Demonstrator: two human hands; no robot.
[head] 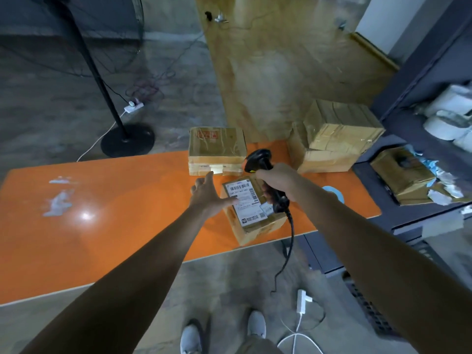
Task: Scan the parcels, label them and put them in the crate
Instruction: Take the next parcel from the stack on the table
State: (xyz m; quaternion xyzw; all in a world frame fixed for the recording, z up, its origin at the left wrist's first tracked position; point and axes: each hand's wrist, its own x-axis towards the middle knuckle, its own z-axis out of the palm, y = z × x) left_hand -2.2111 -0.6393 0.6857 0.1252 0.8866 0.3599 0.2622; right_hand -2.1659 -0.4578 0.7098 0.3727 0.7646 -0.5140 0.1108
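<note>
A small cardboard parcel [252, 221] with a white barcode label on top lies at the near edge of the orange table [102, 213]. My left hand [208, 195] rests flat on the parcel's left side, fingers spread. My right hand [277, 182] grips a black corded barcode scanner [258, 159] just above the parcel's right side, its head pointing away over the table. A second taped parcel [217, 150] stands behind, at the table's far edge. Two stacked cardboard boxes [337, 134] sit at the far right of the table.
A blue tape roll [334, 192] lies right of my right arm. A dark shelf unit [421, 139] at right holds white rolls and an open box of scraps [406, 175]. A fan stand [127, 141] and cables are on the floor; a dark crate [367, 305] sits below right.
</note>
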